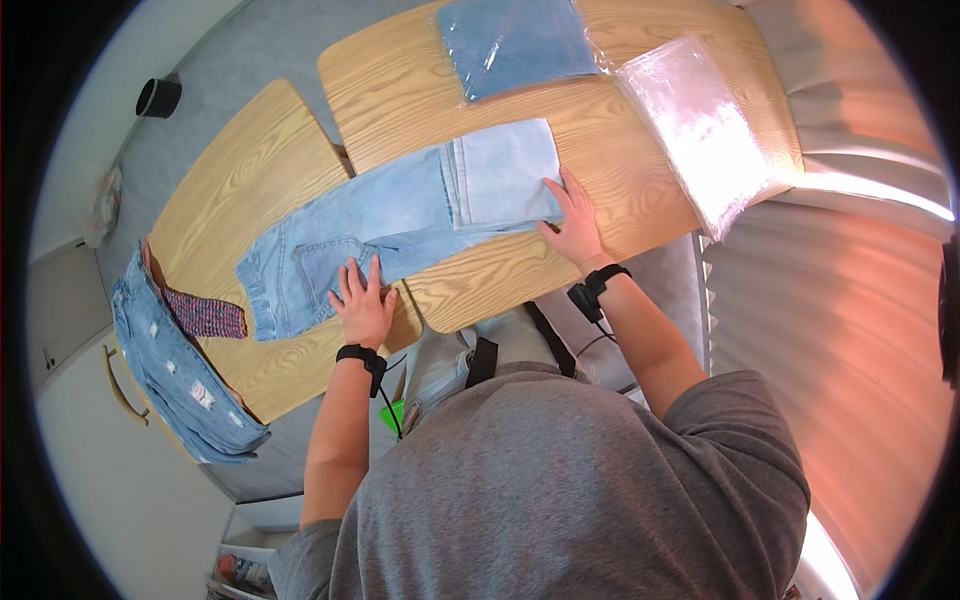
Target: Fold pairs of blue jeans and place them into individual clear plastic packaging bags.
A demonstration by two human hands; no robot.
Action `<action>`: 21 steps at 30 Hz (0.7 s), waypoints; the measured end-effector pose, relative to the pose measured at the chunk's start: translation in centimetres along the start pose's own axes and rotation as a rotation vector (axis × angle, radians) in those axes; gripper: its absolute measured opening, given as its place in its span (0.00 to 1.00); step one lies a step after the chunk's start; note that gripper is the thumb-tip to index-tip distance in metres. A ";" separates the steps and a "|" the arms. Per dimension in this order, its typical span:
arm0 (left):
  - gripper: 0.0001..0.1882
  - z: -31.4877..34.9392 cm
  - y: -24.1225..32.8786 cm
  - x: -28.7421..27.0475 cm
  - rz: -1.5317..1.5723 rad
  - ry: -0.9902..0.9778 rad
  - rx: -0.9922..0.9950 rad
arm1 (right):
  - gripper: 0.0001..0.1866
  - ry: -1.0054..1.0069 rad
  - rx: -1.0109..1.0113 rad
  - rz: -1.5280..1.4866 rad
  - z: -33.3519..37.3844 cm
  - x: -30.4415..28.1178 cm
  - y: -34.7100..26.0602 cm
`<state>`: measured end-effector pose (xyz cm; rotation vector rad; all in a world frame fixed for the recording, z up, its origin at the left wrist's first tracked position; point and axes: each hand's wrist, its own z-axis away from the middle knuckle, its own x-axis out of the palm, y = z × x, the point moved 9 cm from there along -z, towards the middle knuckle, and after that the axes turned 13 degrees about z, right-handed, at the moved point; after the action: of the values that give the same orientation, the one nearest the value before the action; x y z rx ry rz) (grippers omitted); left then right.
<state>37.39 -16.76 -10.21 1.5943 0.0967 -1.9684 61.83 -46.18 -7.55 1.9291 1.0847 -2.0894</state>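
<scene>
A pair of light blue jeans [400,205] lies lengthwise across two wooden tabletops, its waistband toward the left. At the right end the legs are turned back into a paler folded panel [507,175]. My left hand [364,305] rests with fingers spread on the near edge of the jeans, by the back pocket. Over at the folded end, my right hand [574,222] touches the near right corner, its fingers apart. Neither hand grips the cloth. Both wrists wear black straps with cables.
Folded denim in a clear bag [515,48] lies at the far side, with a shiny clear plastic packet [697,130] to its right. Ripped jeans [185,370] and a knitted multicoloured piece [205,313] lie at the left edge. A dark bin [158,98] stands on the floor. Curtains [840,330] hang right.
</scene>
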 end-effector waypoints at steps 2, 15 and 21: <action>0.37 -0.1 0.0 0.0 0.006 -0.004 -0.001 | 0.36 0.044 0.018 -0.023 0.1 0.1 0.0; 0.39 -0.1 0.1 0.1 -0.015 0.000 0.003 | 0.36 0.059 0.068 0.072 -0.4 0.8 -0.7; 0.40 -0.1 0.0 0.1 -0.009 -0.005 0.001 | 0.35 0.084 0.094 0.038 -0.7 1.2 -0.2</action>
<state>37.43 -16.79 -10.33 1.5928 0.1013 -1.9794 62.05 -45.20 -8.46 2.0801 0.9729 -2.0925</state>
